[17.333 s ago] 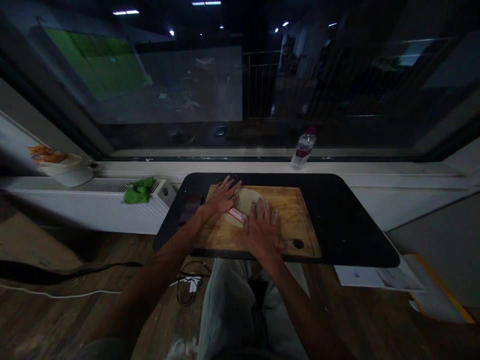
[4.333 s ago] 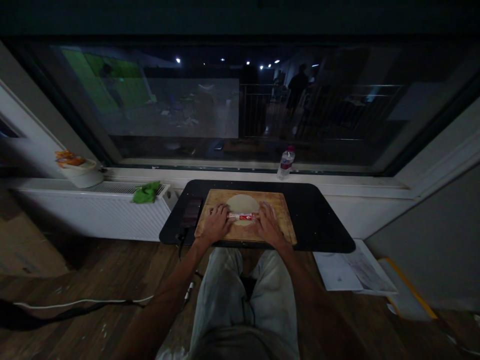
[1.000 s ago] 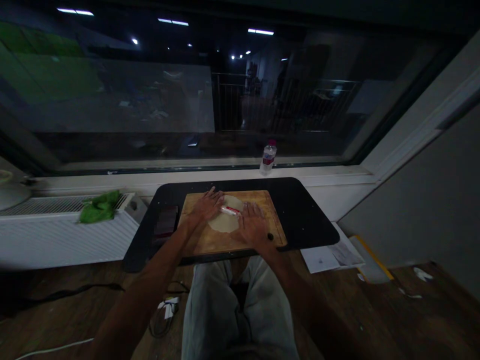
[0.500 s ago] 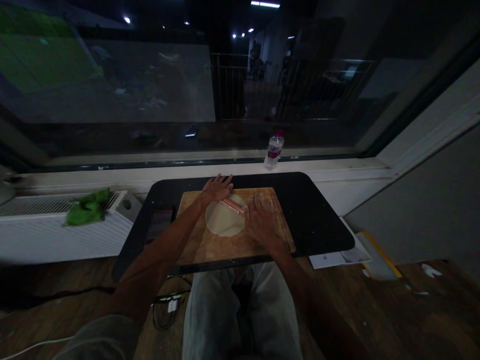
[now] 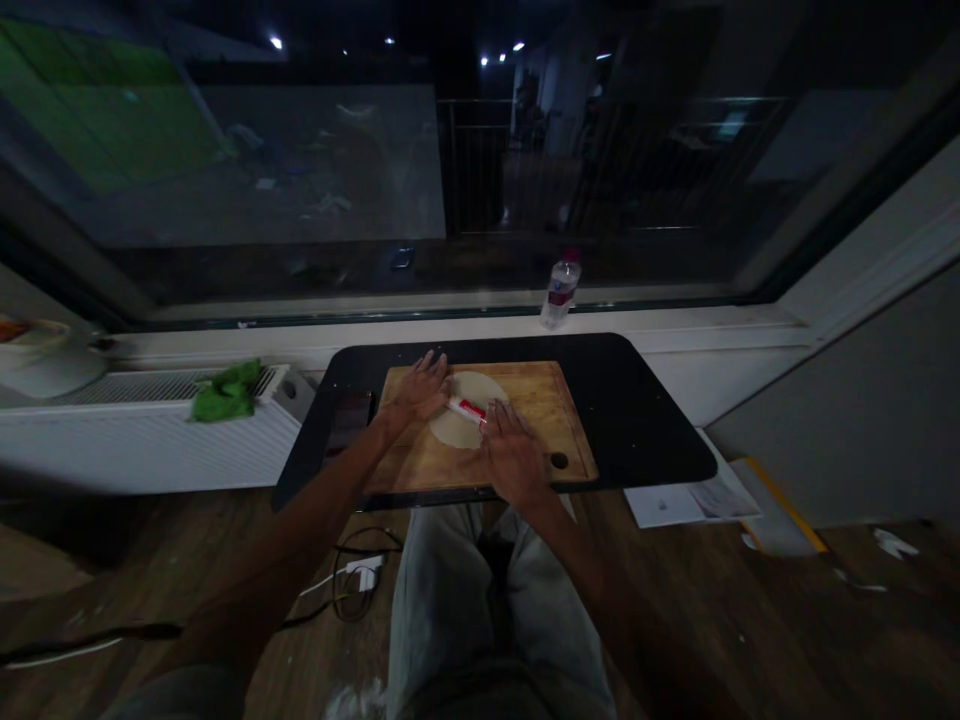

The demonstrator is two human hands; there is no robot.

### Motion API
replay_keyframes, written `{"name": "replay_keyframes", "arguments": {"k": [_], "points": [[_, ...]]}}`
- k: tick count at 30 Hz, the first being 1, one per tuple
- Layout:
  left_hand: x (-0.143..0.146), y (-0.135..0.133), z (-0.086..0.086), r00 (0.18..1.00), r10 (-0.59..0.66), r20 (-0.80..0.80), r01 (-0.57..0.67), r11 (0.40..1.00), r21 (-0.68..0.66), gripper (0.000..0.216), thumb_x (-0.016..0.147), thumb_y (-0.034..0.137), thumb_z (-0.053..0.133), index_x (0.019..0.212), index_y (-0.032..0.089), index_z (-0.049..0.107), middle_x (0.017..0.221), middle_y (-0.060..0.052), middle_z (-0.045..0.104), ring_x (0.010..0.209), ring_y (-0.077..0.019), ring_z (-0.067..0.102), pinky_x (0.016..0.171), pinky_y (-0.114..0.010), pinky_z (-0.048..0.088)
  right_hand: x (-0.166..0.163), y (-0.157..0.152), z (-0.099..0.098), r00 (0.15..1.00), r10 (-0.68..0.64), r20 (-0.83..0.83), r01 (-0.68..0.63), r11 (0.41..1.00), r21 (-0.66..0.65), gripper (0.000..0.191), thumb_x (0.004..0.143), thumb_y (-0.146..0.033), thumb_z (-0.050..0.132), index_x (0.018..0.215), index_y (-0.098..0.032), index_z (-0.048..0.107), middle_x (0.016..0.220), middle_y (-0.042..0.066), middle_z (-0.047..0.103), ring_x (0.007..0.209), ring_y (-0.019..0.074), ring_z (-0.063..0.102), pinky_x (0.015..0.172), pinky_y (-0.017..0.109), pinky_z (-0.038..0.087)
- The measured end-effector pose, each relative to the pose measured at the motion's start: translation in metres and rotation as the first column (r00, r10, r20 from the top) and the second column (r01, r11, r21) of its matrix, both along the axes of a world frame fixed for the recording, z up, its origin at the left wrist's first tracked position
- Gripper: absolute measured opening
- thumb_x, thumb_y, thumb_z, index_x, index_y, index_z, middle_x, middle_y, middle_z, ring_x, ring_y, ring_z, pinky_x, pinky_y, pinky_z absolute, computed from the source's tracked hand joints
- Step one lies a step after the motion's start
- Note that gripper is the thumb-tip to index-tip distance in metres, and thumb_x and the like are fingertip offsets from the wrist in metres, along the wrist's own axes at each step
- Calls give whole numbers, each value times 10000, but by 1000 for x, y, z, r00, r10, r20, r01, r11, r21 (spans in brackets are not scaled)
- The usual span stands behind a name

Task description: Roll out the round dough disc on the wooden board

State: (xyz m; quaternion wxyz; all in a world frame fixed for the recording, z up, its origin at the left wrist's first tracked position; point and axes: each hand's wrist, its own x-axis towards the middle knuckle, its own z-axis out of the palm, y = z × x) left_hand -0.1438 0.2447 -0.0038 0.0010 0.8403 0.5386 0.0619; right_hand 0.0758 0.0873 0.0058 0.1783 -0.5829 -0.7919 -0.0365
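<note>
A thin round sheet of dough [image 5: 459, 436] lies on a wooden cutting board [image 5: 555, 410]. Across the dough, at a slant, rests a short white cylinder with a red printed label [image 5: 469, 410]; its exact kind is unclear. My left hand [image 5: 424, 388] presses on the cylinder's left end, palm down, with the fingers stretched out over the dough's left edge. Over the right end lies my right hand [image 5: 513, 450], its fingers extended forward and flat, dusted with something white. Both palms cover the cylinder's ends.
The board sits on a black table [image 5: 630, 420] above my knees. A phone [image 5: 351, 415] lies left of the board. On the windowsill stands a water bottle [image 5: 560, 290]. A green cloth [image 5: 228, 390] hangs on the radiator [image 5: 187, 450]. Cables [image 5: 360, 575] lie on the floor.
Both hands and the cylinder have moved toward me over the dough. My right hand has shifted left, uncovering the board's hole. The whole view has shifted slightly.
</note>
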Motion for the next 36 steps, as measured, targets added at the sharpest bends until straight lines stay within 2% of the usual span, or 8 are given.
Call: {"name": "replay_keyframes", "arguments": {"k": [4,10,15,20,25,30,32,36], "points": [[-13,-13,-8,996,-41,74,37,998,53,627,1112,312,375,1694,122,513,1723,-174,559,1729,-352,311,1396,-598,311,-5,-12,3,999,37,-4,-37,999,24,568,1127,-188,442,1656,0,527,1692,233,573,1575,329,542,1335,468,406],[-29,-43,-13,987,-41,157,21,992,128,653,1147,344,288,1736,96,421,1817,-154,427,1762,-321,212,1421,-561,271,-20,-33,-4,998,52,-47,-49,996,69,580,1109,-194,502,1664,-24,531,1714,224,551,1604,325,497,1356,481,362],[-43,-74,-6,989,-14,146,4,997,74,637,1162,341,241,1723,130,460,1821,-125,429,1766,-306,197,1433,-562,242,-34,-51,-6,995,41,-89,-37,998,46,575,1121,-193,472,1681,-82,532,1761,186,502,1610,322,482,1364,505,324],[-55,-95,2,990,13,140,-18,999,36,625,1157,363,297,1730,180,466,1813,-123,444,1753,-305,253,1426,-572,256,-38,-55,0,990,72,-119,-69,997,29,550,1114,-217,482,1636,-91,598,1709,183,570,1573,317,506,1360,500,328],[-53,-94,7,990,22,143,-24,1000,12,612,1144,331,307,1708,189,496,1800,-118,467,1742,-286,290,1414,-555,288,-31,-38,5,993,43,-106,-48,998,-42,526,1098,-188,488,1599,-162,645,1627,152,653,1464,303,586,1285,468,410],[-43,-78,12,984,8,176,-3,1000,-29,613,1137,322,289,1664,112,521,1773,-179,491,1718,-282,351,1420,-539,274,-15,-18,10,999,21,27,-18,995,-97,540,1092,-150,499,1621,-178,609,1506,169,707,1359,303,607,1174,436,488],[-39,-74,14,962,62,265,-60,998,-14,609,1147,342,278,1667,114,498,1761,-196,502,1704,-275,380,1403,-543,317,-7,-12,9,997,10,71,-4,995,-96,542,1094,-150,504,1627,-198,596,1480,170,707,1340,315,597,1153,457,492],[-28,-82,12,860,236,453,-276,961,22,616,1156,396,314,1694,119,429,1719,-239,529,1649,-314,469,1351,-549,410,14,-1,2,996,-64,55,69,993,-93,582,1080,-123,510,1655,-203,556,1489,185,680,1345,329,575,1131,481,499]]}}
